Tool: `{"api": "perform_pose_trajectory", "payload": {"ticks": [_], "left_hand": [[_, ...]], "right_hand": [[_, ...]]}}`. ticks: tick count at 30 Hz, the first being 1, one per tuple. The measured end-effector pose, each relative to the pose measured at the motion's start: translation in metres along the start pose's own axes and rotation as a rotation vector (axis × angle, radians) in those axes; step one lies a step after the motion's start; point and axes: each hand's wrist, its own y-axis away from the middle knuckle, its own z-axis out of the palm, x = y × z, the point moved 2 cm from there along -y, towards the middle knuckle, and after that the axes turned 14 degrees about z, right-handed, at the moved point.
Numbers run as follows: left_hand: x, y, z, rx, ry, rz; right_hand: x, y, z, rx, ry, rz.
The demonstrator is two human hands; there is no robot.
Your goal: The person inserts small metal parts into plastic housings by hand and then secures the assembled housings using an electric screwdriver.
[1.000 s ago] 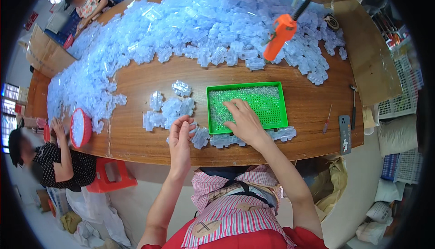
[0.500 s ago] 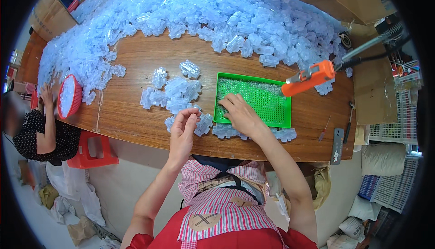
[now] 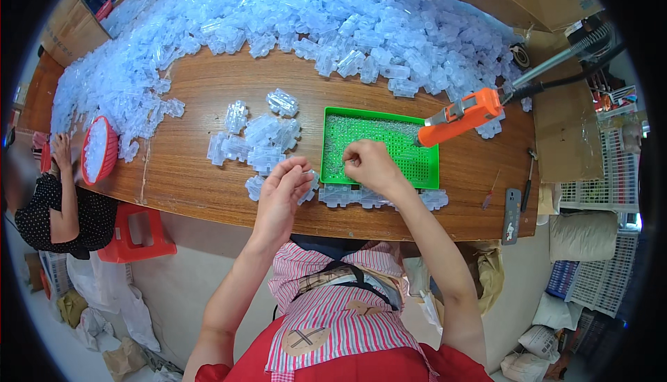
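My left hand is closed in front of a small group of clear plastic pieces, thumb against curled fingers. Whatever those fingers hold, if anything, is too small or hidden to make out. Over the left part of a shallow green tray, my right hand has its fingertips drawn together in a pinch; what is in them cannot be seen. Tiny silvery metal parts lie in the tray, mostly along its far and left sides. More clear pieces line the tray's near edge.
A large heap of clear plastic pieces spans the table's far side. An orange power screwdriver hangs over the tray's right end. A phone and hammer lie at right. Another person sits at left by a red basket.
My right hand's fingers have drawn together into a pinch above the tray. My left fingers have curled in more. The whole view has shifted slightly.
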Motion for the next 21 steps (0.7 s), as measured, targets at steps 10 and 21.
{"api": "perform_pose_trajectory", "payload": {"ticks": [10,21], "left_hand": [[-0.059,-0.032,0.069,-0.213,1.065,-0.534],[-0.057,-0.028,0.099,-0.378,1.121,-0.421]], "right_hand": [[-0.032,0.031,-0.057,-0.219,-0.715,0.271],[-0.049,0.077,-0.06,0.138,-0.431,0.144]]}}
